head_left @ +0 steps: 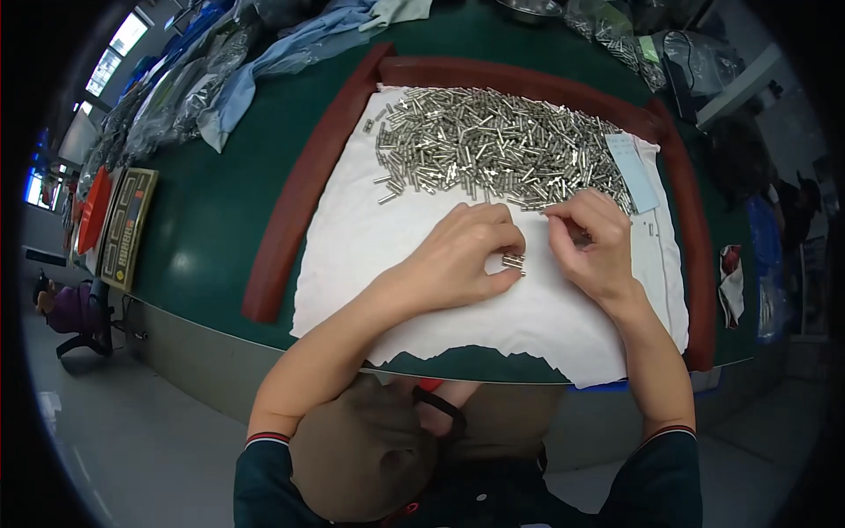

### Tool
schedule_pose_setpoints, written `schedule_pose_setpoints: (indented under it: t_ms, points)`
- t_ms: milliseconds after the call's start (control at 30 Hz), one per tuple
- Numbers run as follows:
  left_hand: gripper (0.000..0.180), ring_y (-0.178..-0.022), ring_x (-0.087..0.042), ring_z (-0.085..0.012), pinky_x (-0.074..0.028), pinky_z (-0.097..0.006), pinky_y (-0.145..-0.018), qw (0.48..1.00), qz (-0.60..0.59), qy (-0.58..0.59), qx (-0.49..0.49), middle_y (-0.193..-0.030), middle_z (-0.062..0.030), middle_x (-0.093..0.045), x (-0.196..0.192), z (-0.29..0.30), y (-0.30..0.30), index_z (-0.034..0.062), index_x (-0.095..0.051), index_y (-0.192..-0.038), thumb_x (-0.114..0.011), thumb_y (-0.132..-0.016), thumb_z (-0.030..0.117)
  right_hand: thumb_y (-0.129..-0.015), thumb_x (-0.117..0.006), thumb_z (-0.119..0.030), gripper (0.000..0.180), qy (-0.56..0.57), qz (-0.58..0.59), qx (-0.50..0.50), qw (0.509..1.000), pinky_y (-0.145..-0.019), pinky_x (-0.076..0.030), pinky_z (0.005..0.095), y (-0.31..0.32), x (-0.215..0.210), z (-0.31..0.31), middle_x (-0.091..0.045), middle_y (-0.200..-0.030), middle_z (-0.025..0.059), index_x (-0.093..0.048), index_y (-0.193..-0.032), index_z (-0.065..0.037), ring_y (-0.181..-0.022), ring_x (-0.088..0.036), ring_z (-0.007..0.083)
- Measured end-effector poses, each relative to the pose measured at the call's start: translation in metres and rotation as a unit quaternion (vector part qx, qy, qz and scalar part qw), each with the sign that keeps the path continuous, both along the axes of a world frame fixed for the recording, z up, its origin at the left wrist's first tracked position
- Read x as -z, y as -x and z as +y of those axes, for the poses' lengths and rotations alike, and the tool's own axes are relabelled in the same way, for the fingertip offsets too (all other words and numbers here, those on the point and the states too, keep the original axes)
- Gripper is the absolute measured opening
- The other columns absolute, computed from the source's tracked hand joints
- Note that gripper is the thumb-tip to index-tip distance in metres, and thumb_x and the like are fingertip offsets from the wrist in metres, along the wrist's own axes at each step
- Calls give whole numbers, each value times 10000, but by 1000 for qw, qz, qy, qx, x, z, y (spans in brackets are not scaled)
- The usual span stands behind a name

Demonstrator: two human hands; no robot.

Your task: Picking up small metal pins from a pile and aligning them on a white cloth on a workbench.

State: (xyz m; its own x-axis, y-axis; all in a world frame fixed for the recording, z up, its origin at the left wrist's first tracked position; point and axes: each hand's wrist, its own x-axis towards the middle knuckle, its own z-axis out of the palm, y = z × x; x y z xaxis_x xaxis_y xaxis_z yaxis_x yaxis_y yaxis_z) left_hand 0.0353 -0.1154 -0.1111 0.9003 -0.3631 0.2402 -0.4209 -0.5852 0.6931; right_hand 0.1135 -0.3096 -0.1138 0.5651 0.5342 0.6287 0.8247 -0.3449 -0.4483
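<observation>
A wide heap of small silvery metal pins point(493, 141) lies on a white cloth point(352, 255). My left hand point(458, 255) rests on the cloth in front of the heap, its fingers curled around a few short metal pins point(513, 261) between thumb and fingertips. To its right, my right hand point(597, 246) is at the heap's near edge, with thumb and index finger drawn together. Whatever those fingertips may hold is too small to make out. A light blue paper slip point(632, 173) lies at the heap's right side, beyond my right hand.
Dark red padded bars point(528, 79) frame the cloth at the back and both sides on a green table point(202, 229). Bagged items and blue cloth point(273, 62) lie back left, a printed box point(130, 229) far left. More bagged metal pieces point(616, 40) sit back right.
</observation>
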Motion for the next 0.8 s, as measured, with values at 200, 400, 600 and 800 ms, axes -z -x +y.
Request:
schedule_pose_setpoints:
  t_ms: [200,400,600,800]
  points:
    - [216,-810,-589,-258,-485,-362,-748,999,35,2,-19,-842,-108,-590,1,-1,0,-8,-625,-906,-682,-714,72,-652,-691,-62,94,62,50,-105,991,-635,-412,352,-2,2,-10,-574,-672,50,-635,-727,-56,-664,-570,231]
    - [230,-789,-589,-240,-491,-342,-713,997,67,-10,-33,-823,-113,-590,-7,-2,2,-22,-619,-902,-691,-708,81,-661,-747,-188,235,158,87,-150,972,-757,-391,367,6,-7,-12,-556,-850,74,-659,-829,-50,-858,-546,244]
    - [213,-761,-582,-229,-485,-328,-704,996,-4,-11,-83,-834,-110,-629,-24,24,5,-17,-635,-914,-697,-732,74,-682,-739,-174,205,155,76,-167,971,-739,-383,361,9,-3,-2,-547,-830,63,-643,-822,-61,-833,-542,232]
    - [188,-808,-609,-270,-479,-361,-731,933,-213,-87,-278,-884,-123,-618,-68,65,38,-10,-638,-925,-681,-743,4,-685,-717,-146,167,142,77,-170,972,-721,-398,362,12,-3,-5,-543,-801,69,-624,-791,-57,-802,-545,243]
